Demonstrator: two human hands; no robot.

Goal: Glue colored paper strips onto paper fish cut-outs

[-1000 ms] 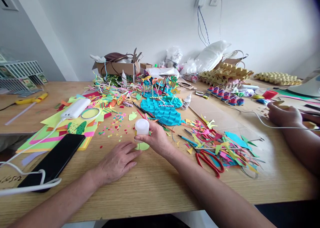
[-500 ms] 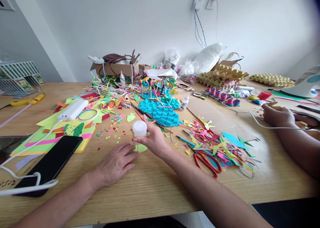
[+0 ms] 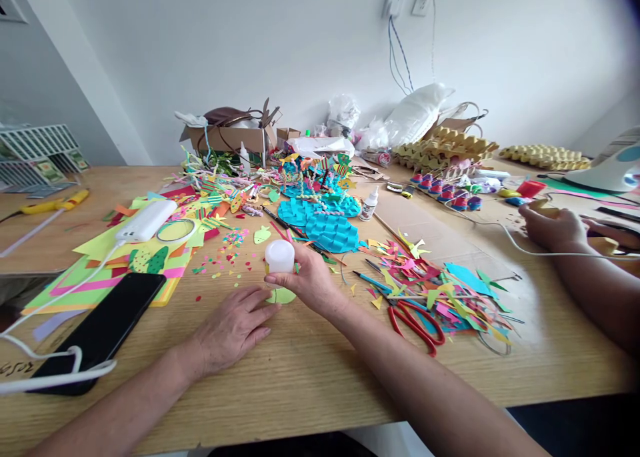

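My right hand (image 3: 315, 280) is closed around a small white plastic bottle (image 3: 280, 257), its round end facing up toward me; its lower end is hidden. Just below the bottle, a light green paper cut-out (image 3: 283, 296) lies on the table. Flat on the tabletop, my left hand (image 3: 233, 327) has its fingers stretched out, and their tips touch or reach the left edge of that cut-out. A leaf- or fish-shaped green cut-out (image 3: 261, 234) lies farther back, near scattered confetti dots (image 3: 235, 239).
Red-handled scissors (image 3: 417, 327) lie by paper scraps (image 3: 450, 293) on the right. Blue layered paper pieces (image 3: 330, 230) and a glue bottle (image 3: 369, 205) stand farther back. To the left are a phone (image 3: 103, 333) and a power bank (image 3: 147, 220). Another person's hand (image 3: 553, 229) works at right.
Both of my hands keep nearly the same pose, the right still holding the bottle above the green cut-out. The other person's hands at right have shifted slightly.
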